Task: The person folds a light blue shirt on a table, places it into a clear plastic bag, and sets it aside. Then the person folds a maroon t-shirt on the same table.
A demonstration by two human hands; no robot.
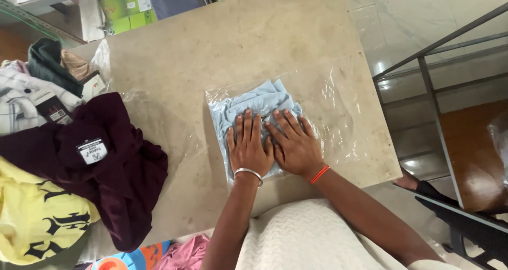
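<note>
A beige stone tabletop (211,48) is seen from above, with a person's two bare hands laid flat at its near side. The left hand (248,145) and the right hand (294,143) are pressed palm down, side by side and touching at the thumbs, on a folded light blue garment (254,103). The garment is enclosed in a clear plastic bag (328,106), which is spread on the tabletop and extends well beyond the right hand. Neither grip is clamped on anything: the fingers of both hands are stretched out and slightly apart, resting on the plastic. A silver bangle (248,172) is worn on the left wrist and an orange thread (319,174) on the right wrist.

To the left of the left hand, well apart from it, a dark maroon garment (106,169) with a white tag is heaped on the tabletop edge. Just beyond it, a yellow garment (37,222) with black lettering is piled, and more folded clothes (32,90) are stacked farther away. Green boxes (129,11) are seen past the far edge of the tabletop.
</note>
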